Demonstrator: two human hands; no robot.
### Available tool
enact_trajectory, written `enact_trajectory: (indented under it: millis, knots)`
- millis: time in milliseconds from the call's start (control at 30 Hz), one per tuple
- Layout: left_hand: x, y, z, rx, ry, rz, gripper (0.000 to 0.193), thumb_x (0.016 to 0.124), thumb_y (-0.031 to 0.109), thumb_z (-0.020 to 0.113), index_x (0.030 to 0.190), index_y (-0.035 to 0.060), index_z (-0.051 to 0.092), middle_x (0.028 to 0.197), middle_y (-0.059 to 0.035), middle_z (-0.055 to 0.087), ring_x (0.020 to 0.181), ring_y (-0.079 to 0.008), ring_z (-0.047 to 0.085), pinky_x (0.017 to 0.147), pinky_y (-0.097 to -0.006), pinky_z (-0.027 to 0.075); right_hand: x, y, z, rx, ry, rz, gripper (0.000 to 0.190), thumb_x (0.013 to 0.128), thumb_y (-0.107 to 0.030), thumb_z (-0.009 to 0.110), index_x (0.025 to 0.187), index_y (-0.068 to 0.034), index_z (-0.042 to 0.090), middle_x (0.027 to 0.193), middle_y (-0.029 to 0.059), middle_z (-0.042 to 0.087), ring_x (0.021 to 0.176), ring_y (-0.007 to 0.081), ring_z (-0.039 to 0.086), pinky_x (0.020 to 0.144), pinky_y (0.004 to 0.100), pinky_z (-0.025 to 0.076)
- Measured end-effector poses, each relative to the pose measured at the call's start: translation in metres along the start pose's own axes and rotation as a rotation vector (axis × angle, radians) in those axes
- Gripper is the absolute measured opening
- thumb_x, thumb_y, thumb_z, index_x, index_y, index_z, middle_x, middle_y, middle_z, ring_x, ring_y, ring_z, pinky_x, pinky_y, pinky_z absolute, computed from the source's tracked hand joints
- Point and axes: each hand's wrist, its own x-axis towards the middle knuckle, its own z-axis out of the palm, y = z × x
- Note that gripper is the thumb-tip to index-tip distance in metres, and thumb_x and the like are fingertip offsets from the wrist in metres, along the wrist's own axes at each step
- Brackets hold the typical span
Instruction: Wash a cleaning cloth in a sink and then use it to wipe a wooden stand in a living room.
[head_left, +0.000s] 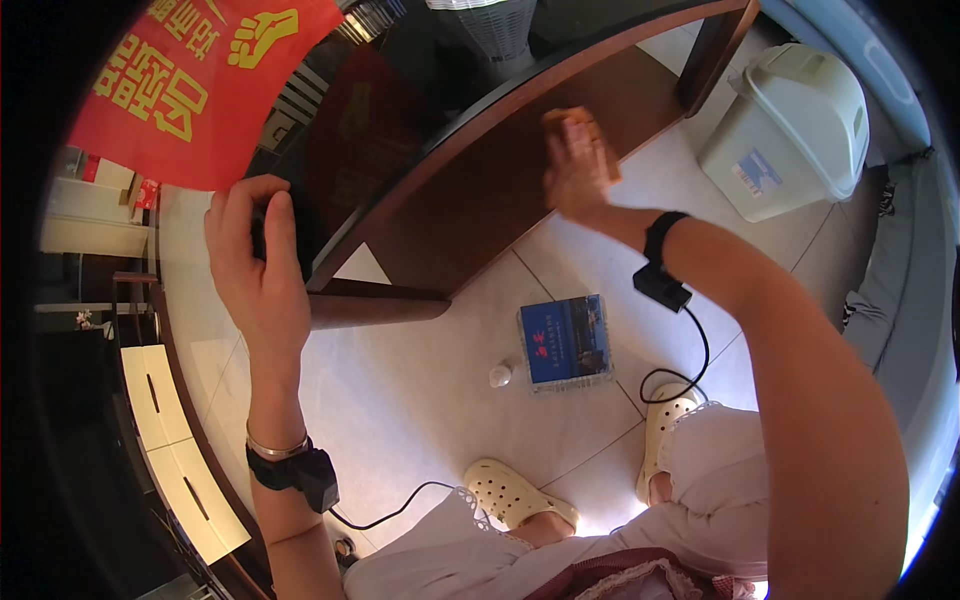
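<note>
My right hand (581, 172), blurred, is pressed flat over an orange cloth or sponge (568, 117) on the brown wooden lower shelf (480, 195) of a low table. My left hand (259, 247) is curled at the near left corner of the table's dark glossy top (405, 97). Its fingertips meet the lower edge of a red sheet or fan (202, 82) with yellow writing and a fist print. What lies inside the left palm is partly hidden. A black strapped device with a cable sits on each wrist.
A blue printed box or booklet in clear plastic (566, 341) lies on the tiled floor, beside a small white item (500, 375). At right stand a pale lidded bin (787, 131) and a grey-blue sofa (911, 277). A woven basket (495, 26) is on the tabletop; white drawers (176, 442) are left.
</note>
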Motion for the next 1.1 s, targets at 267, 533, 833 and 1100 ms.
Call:
enact_trajectory:
  millis: [267,533,833,1100]
  knots:
    - [-0.002,-0.006,-0.004,-0.014,-0.036,-0.005,0.015,0.096,0.014,0.053,0.099,0.0028,0.062,0.096,-0.0069,0.059,0.092,-0.0212,0.053,0.08,-0.0311,0.041,-0.077,-0.081,-0.035,0.453,-0.075,-0.79,0.055,0.09,-0.026,0.055,0.142,-0.011,0.045,0.156,0.0141,0.028,0.147,0.0313,0.019,0.119,0.0475,0.019]
    - [0.003,0.002,-0.018,0.103,-0.099,0.058,0.015,0.097,0.012,0.055,0.101,-0.0006,0.062,0.092,-0.0065,0.06,0.081,-0.0149,0.055,0.074,-0.0264,0.043,0.039,0.061,-0.052,-0.297,-0.247,-0.712,0.076,0.081,-0.048,0.065,0.147,-0.021,0.039,0.155,0.0023,0.03,0.143,0.0296,0.024,0.116,0.0455,0.025]
    - [0.021,-0.011,-0.017,-0.045,-0.26,-0.091,0.018,0.095,0.014,0.061,0.109,0.0022,0.06,0.102,-0.0012,0.055,0.093,-0.0105,0.047,0.086,-0.0231,0.037,0.031,0.052,-0.056,0.058,-0.439,-0.07,0.07,0.086,-0.051,0.063,0.147,-0.025,0.042,0.164,0.0083,0.007,0.15,0.0329,0.002,0.118,0.0552,0.01]
    - [0.019,-0.009,-0.008,-0.044,-0.259,-0.106,0.024,0.101,0.015,0.049,0.12,0.0005,0.053,0.113,-0.0061,0.053,0.102,-0.016,0.047,0.093,-0.0275,0.035,0.014,-0.012,-0.004,0.423,0.065,-0.739,0.061,0.091,-0.024,0.052,0.148,-0.011,0.035,0.154,0.0104,0.032,0.146,0.0263,0.023,0.117,0.0472,0.021]
